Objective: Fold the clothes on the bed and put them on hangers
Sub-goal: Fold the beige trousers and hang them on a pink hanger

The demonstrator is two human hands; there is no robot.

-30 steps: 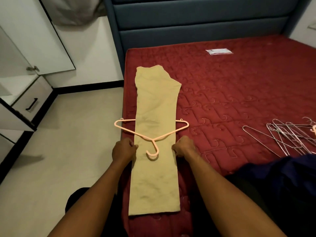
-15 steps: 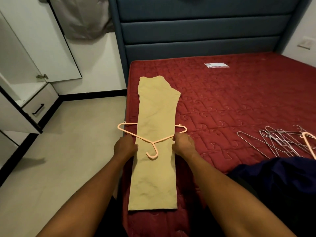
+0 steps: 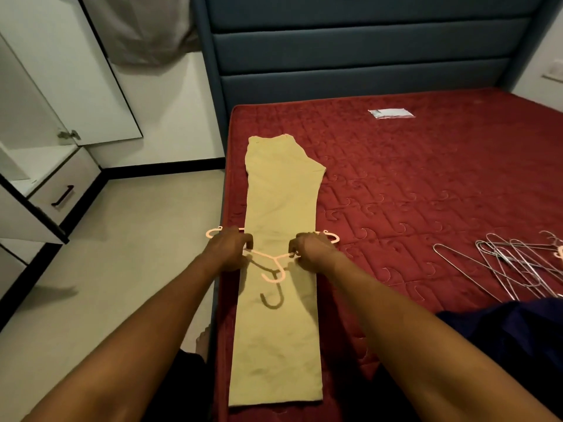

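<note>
Far left, just a white drawer unit (image 3: 61,193). Then left hand (image 3: 228,252), fingers clenched round one arm of the pink hanger (image 3: 277,266), held across the folded khaki trousers (image 3: 281,193) lying lengthwise along the left edge of the red bed (image 3: 426,178). Right hand (image 3: 312,249) gripping the other arm. Off right, loose wire hangers (image 3: 518,266) and navy cloth (image 3: 518,345).

A red quilted mattress (image 3: 426,178) fills the centre and right of the frame. Folded beige trousers (image 3: 283,208) lie lengthwise along its left edge. A small plastic packet (image 3: 391,113) lies upper centre-right, a pile of wire hangers (image 3: 518,263) at the right edge, and a dark blue garment (image 3: 502,345) lower right.
</note>
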